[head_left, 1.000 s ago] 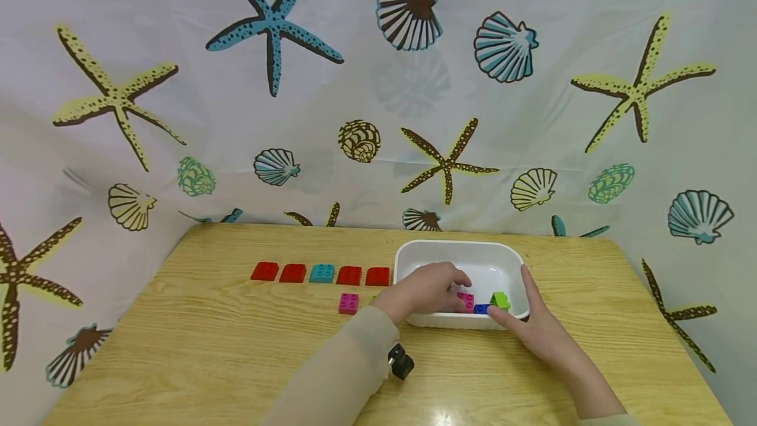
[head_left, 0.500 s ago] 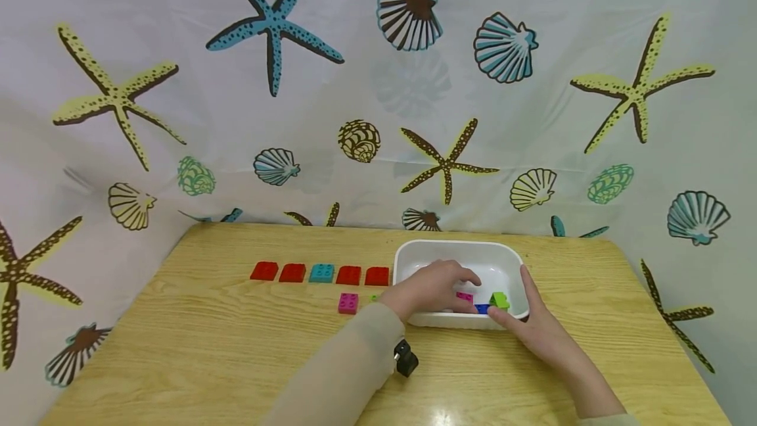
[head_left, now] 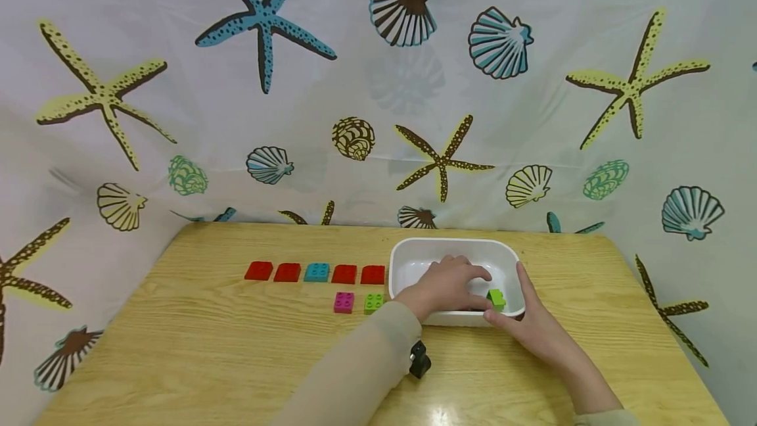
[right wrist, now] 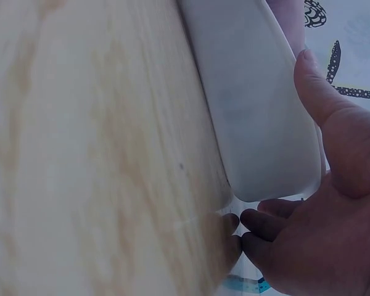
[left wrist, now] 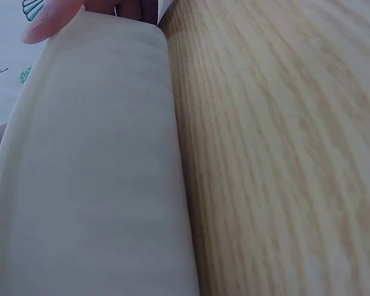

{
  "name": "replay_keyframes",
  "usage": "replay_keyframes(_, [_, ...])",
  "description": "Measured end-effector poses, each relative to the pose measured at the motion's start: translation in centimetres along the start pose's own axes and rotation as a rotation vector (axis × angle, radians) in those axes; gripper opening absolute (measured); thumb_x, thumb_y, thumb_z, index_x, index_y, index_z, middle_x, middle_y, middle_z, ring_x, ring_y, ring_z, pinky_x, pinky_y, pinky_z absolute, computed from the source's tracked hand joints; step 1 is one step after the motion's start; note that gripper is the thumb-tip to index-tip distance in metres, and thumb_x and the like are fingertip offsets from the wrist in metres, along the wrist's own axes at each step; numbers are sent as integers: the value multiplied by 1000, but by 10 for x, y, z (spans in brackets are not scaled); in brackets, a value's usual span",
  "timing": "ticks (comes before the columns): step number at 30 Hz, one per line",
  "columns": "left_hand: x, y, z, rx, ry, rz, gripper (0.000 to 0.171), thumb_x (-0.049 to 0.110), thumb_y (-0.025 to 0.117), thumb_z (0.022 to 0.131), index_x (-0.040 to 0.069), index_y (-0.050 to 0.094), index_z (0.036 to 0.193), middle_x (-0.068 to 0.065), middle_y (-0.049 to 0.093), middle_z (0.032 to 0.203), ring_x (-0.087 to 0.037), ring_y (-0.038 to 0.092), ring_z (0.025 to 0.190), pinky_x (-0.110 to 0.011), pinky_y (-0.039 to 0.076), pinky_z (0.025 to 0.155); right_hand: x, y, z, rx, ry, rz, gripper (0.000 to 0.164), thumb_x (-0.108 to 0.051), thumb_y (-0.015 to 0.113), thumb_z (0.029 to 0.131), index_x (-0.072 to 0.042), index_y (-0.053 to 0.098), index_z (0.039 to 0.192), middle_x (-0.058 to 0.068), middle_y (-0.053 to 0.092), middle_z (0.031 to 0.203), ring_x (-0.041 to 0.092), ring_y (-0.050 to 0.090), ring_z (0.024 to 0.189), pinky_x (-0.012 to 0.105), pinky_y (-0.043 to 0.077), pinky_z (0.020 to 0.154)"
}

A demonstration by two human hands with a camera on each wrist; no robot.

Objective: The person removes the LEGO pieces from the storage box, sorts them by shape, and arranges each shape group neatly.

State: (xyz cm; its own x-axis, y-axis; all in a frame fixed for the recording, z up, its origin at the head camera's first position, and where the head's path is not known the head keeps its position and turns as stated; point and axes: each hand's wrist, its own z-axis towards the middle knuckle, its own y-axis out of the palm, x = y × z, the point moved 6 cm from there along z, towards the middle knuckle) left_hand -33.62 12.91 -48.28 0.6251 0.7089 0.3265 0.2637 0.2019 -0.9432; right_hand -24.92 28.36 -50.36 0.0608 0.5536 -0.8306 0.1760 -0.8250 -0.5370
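Note:
A white plastic bin (head_left: 408, 242) stands on the wooden table. My left hand (head_left: 446, 284) reaches into it over the near rim, with thumb and index finger spread apart. Just beyond those fingertips a lime-green toy brick (head_left: 496, 300) lies in the bin; the floor beneath the palm is hidden. My right hand (head_left: 547, 327) holds the bin's right end, thumb on the near rim and fingers around the outside. In the right wrist view, the right thumb (right wrist: 317, 89) lies against the rim and the fingers curl by the bin's corner.
Left of the bin, a row of red toy bricks (head_left: 287, 273) includes one turquoise brick (head_left: 317, 272). In front of that row sit a pink brick (head_left: 344, 302) and a lime-green brick (head_left: 374, 303). A curtain printed with starfish and shells (head_left: 355, 84) hangs behind the table.
My left hand has moved right inside the bin, and the pink and blue bricks there are now hidden. The lime-green brick on the table shows fully. My right hand stays at the bin's end.

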Motion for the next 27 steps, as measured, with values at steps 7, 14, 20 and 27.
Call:
replay_keyframes(7, [2, -1, 4, 30, -37, 7, 43, 55, 75, 104, 33, 77, 140, 4, 71, 130, -20, 61, 122, -47, 54, 106, 0, 0, 0, -1, 6, 18, 123, -44, 78, 104, -17, -18, 175, 29, -2, 181, 56, 17, 163, 71, 21, 128])
replay_keyframes(14, [-2, -5, 6, 96, -98, 15, 39, 50, 75, 105, 26, 80, 136, 4, 75, 127, -18, 65, 121, -40, 54, 110, -1, 1, 2, -3, 18, 17, 123, -45, 77, 104, -17, -19, 175, 29, -2, 181, 55, 13, 164, 70, 17, 129])
replay_keyframes(20, [-13, -9, 1, 95, -100, -78, 41, 46, 76, 106, 21, 77, 139, 3, 75, 132, -16, 65, 123, -34, 50, 115, -1, 2, 1, -8, 37, -10, 123, -46, 77, 105, -18, -21, 174, 30, -3, 181, 56, 12, 164, 71, 16, 128])
replay_keyframes(27, [-24, -11, -14, 0, -52, -148, 56, 43, 88, 97, 20, 73, 146, 1, 71, 136, -15, 60, 118, -32, 50, 113, -1, 3, 3, -7, 44, -19, 124, -48, 77, 104, -17, -22, 174, 31, -3, 180, 58, 14, 163, 73, 18, 127])
